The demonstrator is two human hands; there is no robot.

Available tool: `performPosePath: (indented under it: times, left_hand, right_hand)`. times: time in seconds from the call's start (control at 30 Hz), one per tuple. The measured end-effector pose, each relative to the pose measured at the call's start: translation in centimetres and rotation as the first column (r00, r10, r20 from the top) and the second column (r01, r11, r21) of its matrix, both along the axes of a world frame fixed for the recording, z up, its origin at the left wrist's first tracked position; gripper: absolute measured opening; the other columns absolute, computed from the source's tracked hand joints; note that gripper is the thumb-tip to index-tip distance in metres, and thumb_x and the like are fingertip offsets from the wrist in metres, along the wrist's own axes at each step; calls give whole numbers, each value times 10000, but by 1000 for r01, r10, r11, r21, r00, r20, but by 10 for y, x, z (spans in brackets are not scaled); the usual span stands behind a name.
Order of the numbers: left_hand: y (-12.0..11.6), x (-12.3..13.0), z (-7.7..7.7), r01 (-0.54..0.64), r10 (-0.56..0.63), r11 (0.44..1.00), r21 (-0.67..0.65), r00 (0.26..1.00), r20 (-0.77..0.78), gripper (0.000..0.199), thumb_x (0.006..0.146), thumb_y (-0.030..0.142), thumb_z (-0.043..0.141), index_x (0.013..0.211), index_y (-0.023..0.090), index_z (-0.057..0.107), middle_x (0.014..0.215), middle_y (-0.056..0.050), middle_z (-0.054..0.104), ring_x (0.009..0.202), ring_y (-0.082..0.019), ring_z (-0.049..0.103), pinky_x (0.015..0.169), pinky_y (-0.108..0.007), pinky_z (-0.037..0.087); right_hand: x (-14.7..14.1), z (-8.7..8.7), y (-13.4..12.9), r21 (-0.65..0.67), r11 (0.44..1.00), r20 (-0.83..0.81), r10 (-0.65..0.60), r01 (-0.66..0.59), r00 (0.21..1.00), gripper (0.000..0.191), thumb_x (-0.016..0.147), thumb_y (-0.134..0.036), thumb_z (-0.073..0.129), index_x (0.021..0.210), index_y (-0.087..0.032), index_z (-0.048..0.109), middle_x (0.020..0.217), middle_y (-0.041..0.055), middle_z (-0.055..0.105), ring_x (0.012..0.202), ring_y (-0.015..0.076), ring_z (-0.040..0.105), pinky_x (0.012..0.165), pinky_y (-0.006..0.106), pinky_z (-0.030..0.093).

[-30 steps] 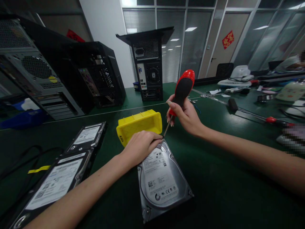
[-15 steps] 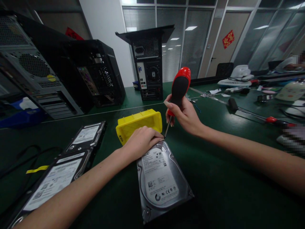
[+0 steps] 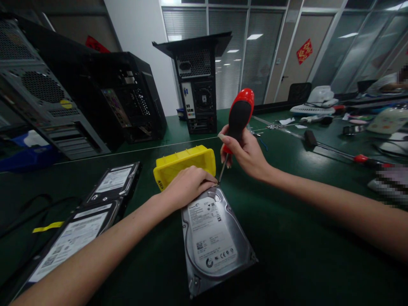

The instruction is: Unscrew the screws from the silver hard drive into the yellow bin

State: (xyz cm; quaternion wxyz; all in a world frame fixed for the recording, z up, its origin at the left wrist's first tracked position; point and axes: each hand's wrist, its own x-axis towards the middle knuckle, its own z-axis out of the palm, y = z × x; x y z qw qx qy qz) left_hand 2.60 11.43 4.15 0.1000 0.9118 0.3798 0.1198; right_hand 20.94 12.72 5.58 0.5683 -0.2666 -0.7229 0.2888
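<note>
A silver hard drive (image 3: 213, 238) with a white label lies on the green table in front of me. My left hand (image 3: 193, 182) is closed over its far edge, fingers bent toward the far right corner. My right hand (image 3: 244, 148) is wrapped round the red and black handle of a screwdriver (image 3: 241, 112). The screwdriver leans, handle up, and its tip meets the drive's far right corner beside my left fingertips. What exactly the tip sits on is too small to tell. Just behind my left hand, a yellow plastic bin (image 3: 185, 161) lies with its opening toward me.
More hard drives (image 3: 79, 233) lie at the left by a yellow strip (image 3: 47, 227). Black computer cases (image 3: 199, 89) stand at the back and left. On the right are a hammer-like tool (image 3: 334, 153), a white device (image 3: 318, 102) and clutter. Another person sits far right.
The whole view has shifted very slightly left. Both hands, the screwdriver and the hard drive keep the same positions relative to each other.
</note>
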Motion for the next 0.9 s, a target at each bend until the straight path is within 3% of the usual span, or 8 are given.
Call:
performPosePath:
  times: [0.9]
  left_hand:
    - [-3, 0, -2, 19, -18, 999, -26, 999, 51, 254, 921, 306, 515, 1007, 198, 728, 1012, -54, 741, 923, -222, 683, 816, -323, 496]
  right_hand:
    - [-1, 0, -1, -21, 1000, 2, 4, -4, 1000, 318, 859, -477, 569, 958, -184, 494, 580, -42, 549, 436, 95, 546, 373, 206, 450]
